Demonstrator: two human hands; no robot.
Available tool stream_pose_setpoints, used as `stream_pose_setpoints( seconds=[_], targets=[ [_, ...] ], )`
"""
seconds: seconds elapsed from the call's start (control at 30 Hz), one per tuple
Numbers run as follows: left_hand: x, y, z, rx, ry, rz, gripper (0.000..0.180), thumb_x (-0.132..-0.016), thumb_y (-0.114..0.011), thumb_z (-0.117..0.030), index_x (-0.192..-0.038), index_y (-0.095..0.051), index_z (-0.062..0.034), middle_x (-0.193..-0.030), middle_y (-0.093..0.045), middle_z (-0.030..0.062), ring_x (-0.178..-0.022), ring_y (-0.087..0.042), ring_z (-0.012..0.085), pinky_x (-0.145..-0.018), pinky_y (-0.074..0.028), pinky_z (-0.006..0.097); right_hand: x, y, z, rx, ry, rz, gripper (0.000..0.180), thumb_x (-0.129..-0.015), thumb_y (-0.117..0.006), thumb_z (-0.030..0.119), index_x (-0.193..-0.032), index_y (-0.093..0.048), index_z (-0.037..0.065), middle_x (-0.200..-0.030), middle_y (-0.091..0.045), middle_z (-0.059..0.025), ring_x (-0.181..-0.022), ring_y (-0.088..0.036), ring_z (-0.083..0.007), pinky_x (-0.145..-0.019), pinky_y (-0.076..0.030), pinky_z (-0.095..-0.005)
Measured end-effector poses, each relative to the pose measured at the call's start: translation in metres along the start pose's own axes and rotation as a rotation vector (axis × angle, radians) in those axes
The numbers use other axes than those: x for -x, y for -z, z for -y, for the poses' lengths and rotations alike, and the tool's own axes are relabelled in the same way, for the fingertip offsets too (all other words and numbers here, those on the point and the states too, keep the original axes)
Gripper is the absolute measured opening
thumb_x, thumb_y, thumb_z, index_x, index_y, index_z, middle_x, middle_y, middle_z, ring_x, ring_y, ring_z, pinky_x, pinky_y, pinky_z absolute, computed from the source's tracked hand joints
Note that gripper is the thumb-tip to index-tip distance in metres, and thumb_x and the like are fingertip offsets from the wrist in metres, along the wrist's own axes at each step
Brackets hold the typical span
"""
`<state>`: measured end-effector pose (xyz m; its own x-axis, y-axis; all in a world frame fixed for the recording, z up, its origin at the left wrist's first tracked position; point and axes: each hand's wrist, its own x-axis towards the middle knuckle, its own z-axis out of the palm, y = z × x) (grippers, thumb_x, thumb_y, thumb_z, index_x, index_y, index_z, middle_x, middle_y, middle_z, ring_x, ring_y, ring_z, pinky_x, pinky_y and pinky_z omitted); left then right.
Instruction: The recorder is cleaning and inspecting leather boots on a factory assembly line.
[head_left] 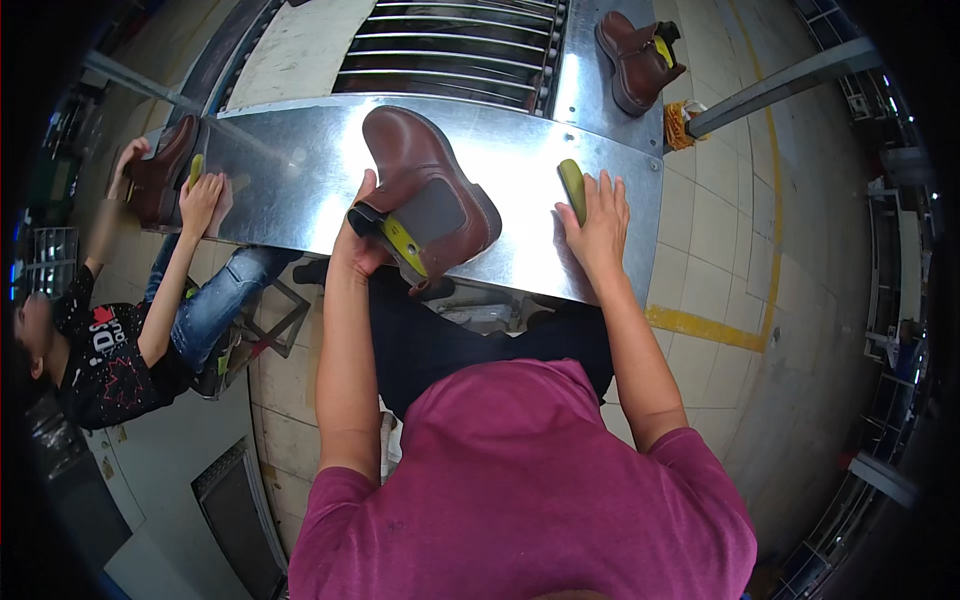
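A brown leather ankle boot, with a grey elastic side panel and a yellow-green piece showing inside its collar, is tilted over the metal bench, toe pointing away. My left hand grips it at the collar, its fingers partly hidden behind the boot. At the right, my right hand rests on the bench with its fingers stretched out. Beside its index finger and thumb, touching the hand, is a small yellow-green block with a dark edge. I cannot make out what kind of piece it is.
Behind the metal bench runs a roller conveyor. Another brown boot stands at the far right, near a slanted metal post. To my left, a co-worker's hands are at a boot and a yellow-green piece.
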<state>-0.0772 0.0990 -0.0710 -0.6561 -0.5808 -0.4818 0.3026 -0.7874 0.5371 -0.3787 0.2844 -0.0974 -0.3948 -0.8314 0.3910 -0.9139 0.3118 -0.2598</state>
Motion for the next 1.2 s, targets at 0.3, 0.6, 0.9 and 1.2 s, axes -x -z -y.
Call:
stream_pose_setpoints(
  seconds=[0.3, 0.6, 0.9, 1.2],
  targets=[
    [-0.027, -0.014, -0.002, -0.58, -0.133, -0.347, 0.079, -0.098, -0.063, -0.058, -0.153, -0.045, -0.0035, -0.146, -0.056, 0.016, -0.125, -0.063, 0.0307, -0.093, -0.058, 0.051, 0.005, -0.035, -0.023, -0.158, -0.092, 0.027, 0.046, -0.091, -0.074, 0.022, -0.129, -0.063, 0.0, -0.143, -0.059, -0.0214, -0.141, -0.047, -0.0433, -0.12, -0.03, -0.0588],
    [-0.037, -0.046, -0.049, -1.625, -0.88, 0.208, 0.088, -0.076, -0.086, -0.019, -0.155, -0.047, -0.0144, -0.163, -0.041, 0.0159, -0.156, -0.028, 0.0398, -0.127, -0.026, 0.051, 0.004, -0.035, -0.019, -0.135, -0.06, -0.054, 0.046, -0.089, -0.073, 0.024, -0.129, -0.064, 0.002, -0.139, -0.062, -0.0185, -0.141, -0.047, -0.0409, -0.12, -0.03, -0.0567],
    [-0.013, -0.076, -0.05, -1.938, -0.714, 0.164, 0.065, -0.061, -0.096, -0.032, -0.116, -0.069, -0.0082, -0.112, -0.071, 0.0115, -0.111, -0.064, 0.0354, -0.104, -0.048, 0.044, -0.005, -0.025, -0.005, 0.023, -0.15, 0.066, 0.051, -0.096, -0.068, 0.038, -0.135, -0.061, 0.005, -0.152, -0.048, -0.0241, -0.148, -0.034, -0.0466, -0.118, -0.023, -0.067],
    [0.1, -0.008, 0.054, -1.486, -1.058, -0.473, 0.054, -0.068, -0.098, -0.017, -0.11, -0.068, 0.0014, -0.095, -0.068, 0.0117, -0.083, -0.072, 0.0266, -0.075, -0.057, 0.035, 0.002, -0.03, -0.017, -0.075, -0.11, -0.013, 0.046, -0.094, -0.073, 0.036, -0.126, -0.065, 0.005, -0.144, -0.058, -0.0171, -0.143, -0.044, -0.0401, -0.118, -0.022, -0.0662]
  ],
)
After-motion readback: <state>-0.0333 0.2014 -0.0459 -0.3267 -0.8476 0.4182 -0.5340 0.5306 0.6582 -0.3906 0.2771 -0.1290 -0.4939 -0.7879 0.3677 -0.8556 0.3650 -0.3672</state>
